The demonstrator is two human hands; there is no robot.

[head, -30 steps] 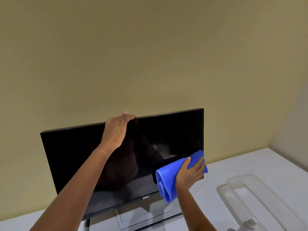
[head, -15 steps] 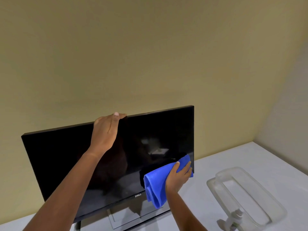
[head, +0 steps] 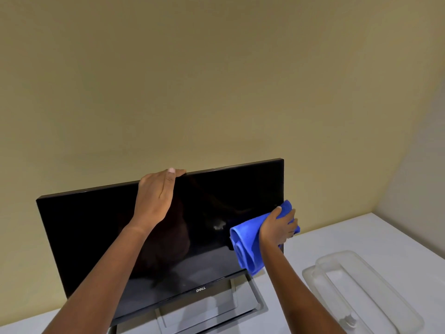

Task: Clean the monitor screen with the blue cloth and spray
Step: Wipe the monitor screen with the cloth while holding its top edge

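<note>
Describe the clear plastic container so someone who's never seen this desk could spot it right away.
Start at the black monitor on the white desk. To its right, past the right hand holding the blue cloth, lies a long clear plastic container. It is the only see-through thing there.

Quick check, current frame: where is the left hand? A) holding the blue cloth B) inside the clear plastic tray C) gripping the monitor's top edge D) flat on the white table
C. The left hand hooks over the top edge of the black flat-panel monitor, steadying it, while the right hand presses the folded blue cloth against the screen's right side.
</note>
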